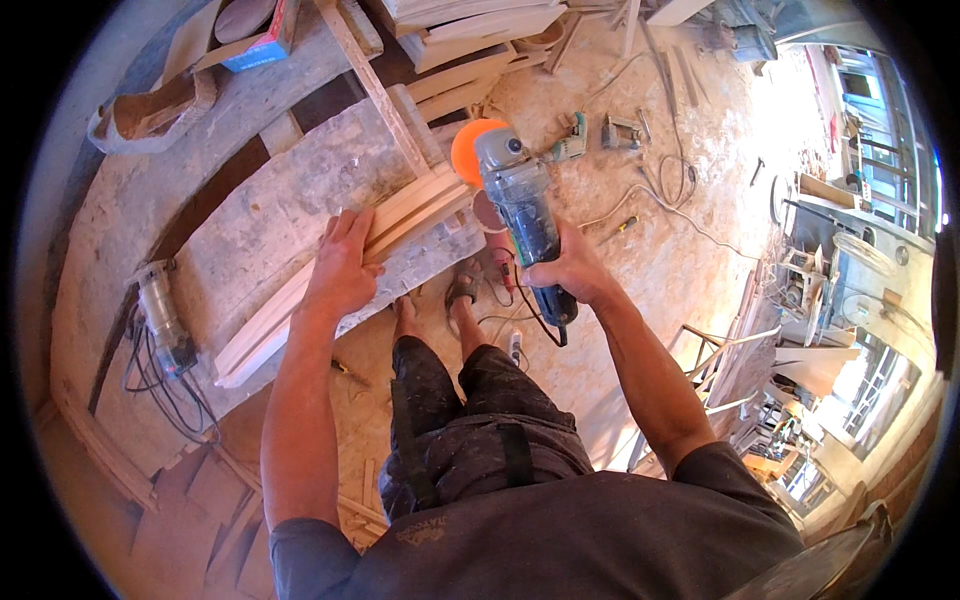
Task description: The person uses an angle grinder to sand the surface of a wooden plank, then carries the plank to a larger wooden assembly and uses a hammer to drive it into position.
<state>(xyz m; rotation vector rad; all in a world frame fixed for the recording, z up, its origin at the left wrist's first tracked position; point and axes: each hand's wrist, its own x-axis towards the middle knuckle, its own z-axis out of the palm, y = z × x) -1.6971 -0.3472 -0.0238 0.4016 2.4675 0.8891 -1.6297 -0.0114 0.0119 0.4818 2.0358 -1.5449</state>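
In my right hand (572,268) is an angle grinder (520,205), gripped around its dark body. An orange disc (474,150) on its head sits at the far end of the curved wooden strips (415,212); whether it touches them I cannot tell. My left hand (345,265) grips the strips from above, fingers over the top and thumb along the near side. They lie side by side along the near edge of the worn workbench (260,215). A dark cord hangs from the grinder's rear end.
Another power tool (165,318) with a coiled cord lies at the bench's left. A wooden batten (375,90) crosses the bench toward stacked curved boards (480,35). A green tool (571,138), a grey tool (622,132) and cords lie on the dusty floor. A power strip (516,347) is near my feet.
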